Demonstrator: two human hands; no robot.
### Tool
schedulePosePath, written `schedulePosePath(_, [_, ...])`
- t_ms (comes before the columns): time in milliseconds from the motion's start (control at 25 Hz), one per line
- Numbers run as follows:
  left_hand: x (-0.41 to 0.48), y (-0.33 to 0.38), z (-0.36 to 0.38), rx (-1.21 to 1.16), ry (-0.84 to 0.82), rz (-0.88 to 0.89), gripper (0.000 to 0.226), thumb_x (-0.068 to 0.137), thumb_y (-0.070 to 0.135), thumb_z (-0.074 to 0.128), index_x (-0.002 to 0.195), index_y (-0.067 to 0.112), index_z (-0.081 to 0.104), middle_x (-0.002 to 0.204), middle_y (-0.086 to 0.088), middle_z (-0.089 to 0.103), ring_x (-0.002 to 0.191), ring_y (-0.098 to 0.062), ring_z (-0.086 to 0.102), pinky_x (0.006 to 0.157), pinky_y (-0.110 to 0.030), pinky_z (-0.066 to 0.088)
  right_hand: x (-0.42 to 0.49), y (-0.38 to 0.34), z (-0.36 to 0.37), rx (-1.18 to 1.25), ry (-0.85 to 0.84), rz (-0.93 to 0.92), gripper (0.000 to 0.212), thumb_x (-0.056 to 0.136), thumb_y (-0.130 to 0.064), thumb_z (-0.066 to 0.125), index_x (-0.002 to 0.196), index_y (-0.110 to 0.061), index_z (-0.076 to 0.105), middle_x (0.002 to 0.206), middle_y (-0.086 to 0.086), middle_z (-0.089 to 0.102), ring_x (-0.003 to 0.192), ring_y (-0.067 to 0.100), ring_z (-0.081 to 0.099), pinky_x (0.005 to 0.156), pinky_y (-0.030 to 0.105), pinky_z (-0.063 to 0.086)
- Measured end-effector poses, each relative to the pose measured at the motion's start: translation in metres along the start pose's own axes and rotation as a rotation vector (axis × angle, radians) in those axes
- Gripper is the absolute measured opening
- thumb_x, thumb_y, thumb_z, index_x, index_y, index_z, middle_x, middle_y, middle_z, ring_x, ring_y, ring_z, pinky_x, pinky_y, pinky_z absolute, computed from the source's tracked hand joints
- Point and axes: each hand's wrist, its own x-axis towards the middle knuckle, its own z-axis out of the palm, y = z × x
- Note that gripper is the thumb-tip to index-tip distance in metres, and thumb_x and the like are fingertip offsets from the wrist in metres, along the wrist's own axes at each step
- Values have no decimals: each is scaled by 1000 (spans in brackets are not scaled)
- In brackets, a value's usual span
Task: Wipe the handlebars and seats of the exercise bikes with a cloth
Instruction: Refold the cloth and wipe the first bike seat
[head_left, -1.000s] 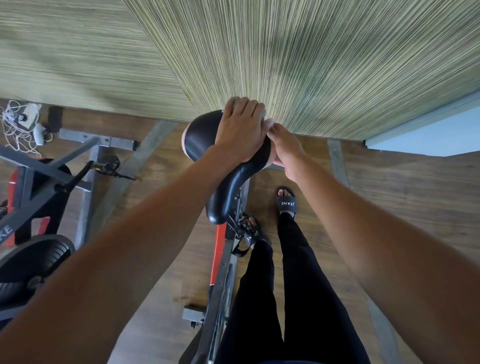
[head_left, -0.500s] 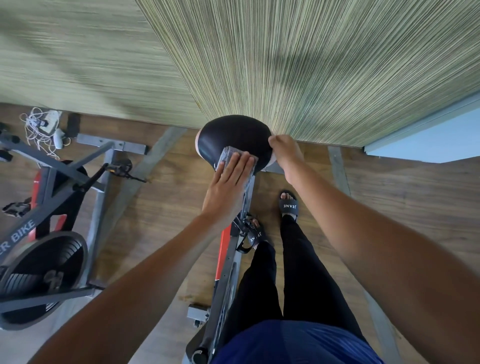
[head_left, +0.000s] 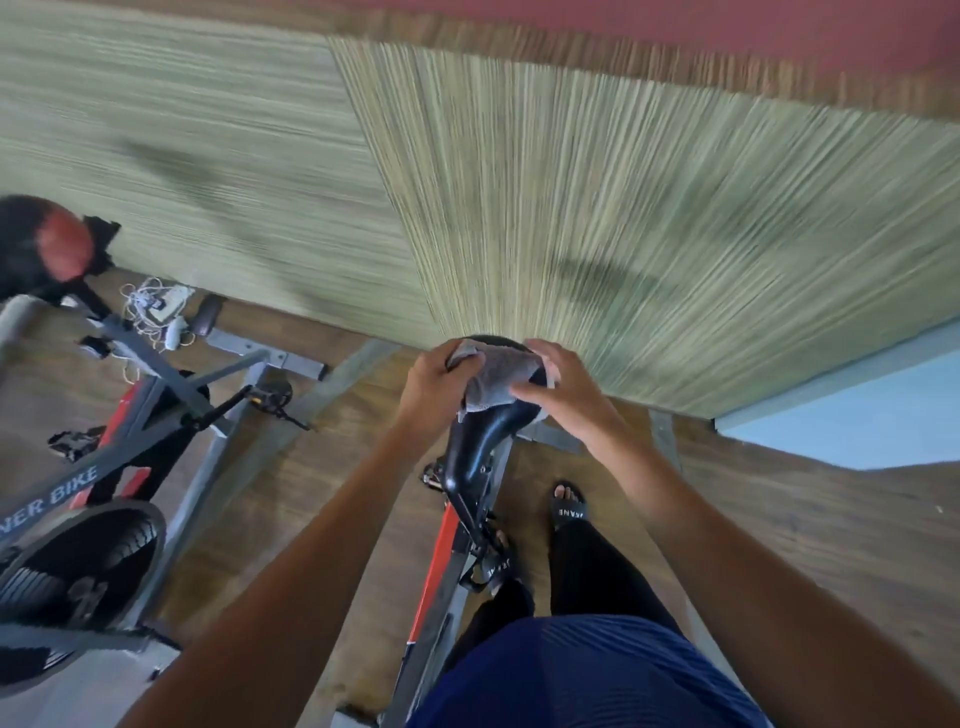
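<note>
1. Grey cloth lies bunched across the wide far end of the black seat, whose nose points near, toward the person
2. Left hand grips the cloth's left end with its fingers curled round it; half a second ago those fingers were straight, pressing the cloth flat on the seat
3. Right hand has left the seat's right edge and now rests on the cloth's right end, fingers apart and only lightly bent; the thumb is hidden, so a pinch cannot be ruled out
4. With both hands on the cloth and no flat stroke under way, the wipe looks paused: I judge the cloth is being regathered or turned to a fresh face, perhaps because this seat's top is done
5. Under the seat runs the red and grey frame; a second bike stands to the left, with cables on the floor beyond it by the green wall
</note>
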Motion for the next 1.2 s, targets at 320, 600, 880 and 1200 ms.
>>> schedulePosePath(320, [-26, 92, -41, -704, 193, -157, 16, 95, 17, 52, 87, 9, 63, 81, -8, 68, 79, -25, 68, 63, -31, 56, 41, -85, -31, 610, -454, 46, 44, 74, -7, 75, 116, -10, 61, 108, 10, 70, 101, 28, 69, 94, 43, 55])
schedulePosePath(600, [-69, 100, -28, -1071, 405, -154, 21, 88, -7, 58, 110, -9, 59, 94, -17, 73, 81, -24, 74, 70, -30, 62, 55, -134, -31, 633, -874, 189, 29, 86, -12, 66, 112, -1, 65, 106, 13, 70, 105, 25, 67, 102, 34, 51])
schedulePosePath(880, [-193, 77, -24, -1026, 906, -162, 14, 89, -7, 60, 103, -6, 63, 94, -16, 70, 80, -22, 71, 73, -34, 62, -17, -155, 39, 285, -1162, 213, 46, 88, -4, 62, 132, 8, 54, 131, 25, 62, 111, 32, 66, 92, 40, 58])
schedulePosePath(1200, [-446, 58, 12, -886, 1565, -180, 10, 84, -10, 65, 79, -2, 64, 58, -6, 67, 42, -11, 61, 38, -19, 48, -248, -133, 152, 16, -1540, 189, 22, 98, -4, 51, 116, 1, 63, 106, 16, 72, 89, 24, 73, 76, 35, 63])
